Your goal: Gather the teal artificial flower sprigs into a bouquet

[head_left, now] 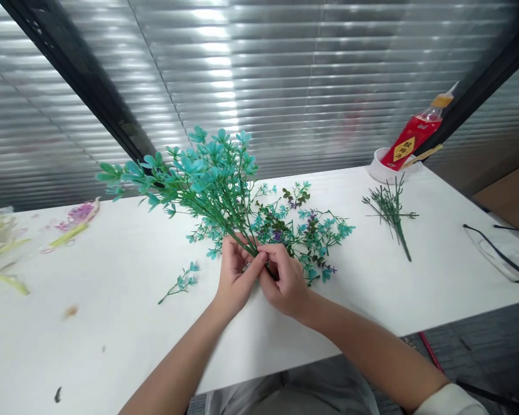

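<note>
A bunch of artificial flower stems (207, 176) with turquoise blooms fans up and to the left from my hands. My left hand (237, 266) is closed round the lower stems. My right hand (285, 278) grips the same stems just below, its thumb close to the left thumb. Fingertips hide part of where the stems come together. Behind and to the right of my hands, a loose pile of turquoise and purple sprigs (324, 230) lies on the white table (125, 340). One small turquoise sprig (181, 283) rests alone to the left.
Bare green stems (391, 213) lie at the right, near black-framed glasses (501, 253). A red drink bottle (413, 138) leans in a white bowl (383, 168) at the back. Pink rubber bands (78, 214) and yellow strips (0, 242) lie left. Blinds (268, 86) stand behind the table.
</note>
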Demonstrator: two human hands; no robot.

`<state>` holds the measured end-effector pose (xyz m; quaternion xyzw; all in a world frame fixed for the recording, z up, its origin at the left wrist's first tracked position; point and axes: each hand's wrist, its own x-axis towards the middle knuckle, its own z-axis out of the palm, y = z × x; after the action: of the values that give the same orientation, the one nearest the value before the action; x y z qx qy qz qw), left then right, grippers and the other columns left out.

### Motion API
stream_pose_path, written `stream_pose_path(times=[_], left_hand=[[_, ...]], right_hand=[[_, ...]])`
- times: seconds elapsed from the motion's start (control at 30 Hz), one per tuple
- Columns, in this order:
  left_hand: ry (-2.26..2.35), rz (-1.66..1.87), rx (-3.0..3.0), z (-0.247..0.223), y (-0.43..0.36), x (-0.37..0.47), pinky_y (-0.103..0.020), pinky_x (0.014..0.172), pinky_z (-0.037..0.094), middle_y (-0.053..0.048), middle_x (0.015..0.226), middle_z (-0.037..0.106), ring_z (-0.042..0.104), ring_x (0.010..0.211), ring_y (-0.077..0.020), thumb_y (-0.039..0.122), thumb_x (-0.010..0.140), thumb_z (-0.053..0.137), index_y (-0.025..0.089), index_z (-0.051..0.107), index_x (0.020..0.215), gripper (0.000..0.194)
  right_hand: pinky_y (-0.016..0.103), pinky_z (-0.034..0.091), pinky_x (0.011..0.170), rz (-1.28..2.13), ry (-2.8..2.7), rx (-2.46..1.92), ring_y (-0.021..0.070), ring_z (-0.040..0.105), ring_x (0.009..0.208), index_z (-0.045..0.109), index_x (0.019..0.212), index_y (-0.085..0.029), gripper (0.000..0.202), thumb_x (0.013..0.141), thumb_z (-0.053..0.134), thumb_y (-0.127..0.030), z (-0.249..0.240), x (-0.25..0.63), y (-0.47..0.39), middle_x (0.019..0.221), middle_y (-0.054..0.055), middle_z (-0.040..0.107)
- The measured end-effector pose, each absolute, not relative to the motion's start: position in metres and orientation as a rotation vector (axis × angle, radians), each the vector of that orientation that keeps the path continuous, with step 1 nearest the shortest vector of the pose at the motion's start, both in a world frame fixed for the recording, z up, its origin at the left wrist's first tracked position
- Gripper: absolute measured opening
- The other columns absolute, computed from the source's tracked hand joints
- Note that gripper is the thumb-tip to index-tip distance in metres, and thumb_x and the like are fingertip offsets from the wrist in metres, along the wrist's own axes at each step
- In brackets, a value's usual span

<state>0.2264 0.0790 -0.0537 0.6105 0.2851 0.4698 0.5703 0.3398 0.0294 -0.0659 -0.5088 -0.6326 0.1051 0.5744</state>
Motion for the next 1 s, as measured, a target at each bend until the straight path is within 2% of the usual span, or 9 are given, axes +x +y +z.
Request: stream_pose_path(times=[0.13, 0.23, 0.4, 0.53, 0.77, 0.93, 1.0], left_hand=[[0.718, 1.114, 1.488, -0.057, 0.08, 0.225, -0.022, 0.065, 0.046, -0.001, 0.097, 0.053, 0.052, 0.078, -0.0107, 0.033, 0.092, 0.066, 0.023, 0.039, 0.097, 0.029], [0.757, 1.127, 1.531, -0.059, 0.08, 0.224, -0.023, 0.068, 0.048, -0.002, 0.101, 0.053, 0.055, 0.082, -0.0116, 0.035, 0.092, 0.065, 0.024, 0.041, 0.103, 0.028], [0.811, 1.192, 1.545, -0.06, 0.072, 0.227, -0.023, 0.064, 0.05, -0.003, 0.113, 0.051, 0.053, 0.071, -0.0078, 0.035, 0.093, 0.064, 0.026, 0.043, 0.115, 0.031], [0.785, 1.262, 1.519, -0.061, 0.066, 0.231, -0.023, 0.064, 0.052, -0.005, 0.12, 0.051, 0.055, 0.072, -0.0079, 0.033, 0.095, 0.06, 0.031, 0.041, 0.126, 0.037], [0.803, 1.201, 1.525, -0.059, 0.062, 0.233, -0.025, 0.064, 0.052, -0.01, 0.137, 0.049, 0.05, 0.066, -0.0075, 0.036, 0.1, 0.05, 0.037, 0.023, 0.152, 0.059], [0.798, 1.227, 1.541, -0.066, 0.062, 0.231, -0.03, 0.074, 0.055, -0.018, 0.157, 0.031, 0.057, 0.069, -0.0072, 0.038, 0.1, 0.05, 0.041, -0.015, 0.157, 0.086], [0.807, 1.218, 1.521, -0.068, 0.064, 0.23, -0.032, 0.08, 0.056, -0.017, 0.152, 0.039, 0.061, 0.074, -0.0092, 0.04, 0.099, 0.052, 0.038, -0.008, 0.159, 0.085]], right_hand=[[0.022, 0.038, 0.045, 0.255, -1.485, -1.194, 0.0094, 0.05, 0.045, 0.05, 0.111, -0.02, 0.024, 0.089, 0.05, -0.013, -0.067, 0.341, 0.031, 0.074, -0.001, 0.065], [0.022, 0.037, 0.044, 0.232, -1.48, -1.204, 0.0089, 0.048, 0.044, 0.051, 0.11, -0.019, 0.022, 0.089, 0.049, -0.014, -0.066, 0.341, 0.032, 0.073, -0.001, 0.064], [0.022, 0.037, 0.043, 0.157, -1.512, -1.208, 0.0084, 0.047, 0.042, 0.051, 0.11, -0.018, 0.021, 0.09, 0.048, -0.013, -0.065, 0.341, 0.031, 0.075, 0.0, 0.066], [0.022, 0.04, 0.045, 0.116, -1.52, -1.204, 0.009, 0.05, 0.044, 0.051, 0.112, -0.019, 0.022, 0.091, 0.047, -0.013, -0.064, 0.34, 0.029, 0.076, 0.001, 0.069], [0.021, 0.046, 0.05, 0.203, -1.501, -1.228, 0.0102, 0.06, 0.052, 0.05, 0.112, -0.019, 0.019, 0.093, 0.049, -0.016, -0.062, 0.338, 0.027, 0.082, 0.002, 0.073], [0.022, 0.049, 0.053, 0.315, -1.421, -1.227, 0.0111, 0.064, 0.058, 0.05, 0.114, -0.02, 0.018, 0.096, 0.049, -0.019, -0.063, 0.339, 0.027, 0.084, 0.003, 0.071], [0.022, 0.05, 0.054, 0.335, -1.386, -1.23, 0.0115, 0.065, 0.059, 0.049, 0.114, -0.02, 0.018, 0.096, 0.049, -0.02, -0.064, 0.342, 0.029, 0.085, 0.004, 0.07]])
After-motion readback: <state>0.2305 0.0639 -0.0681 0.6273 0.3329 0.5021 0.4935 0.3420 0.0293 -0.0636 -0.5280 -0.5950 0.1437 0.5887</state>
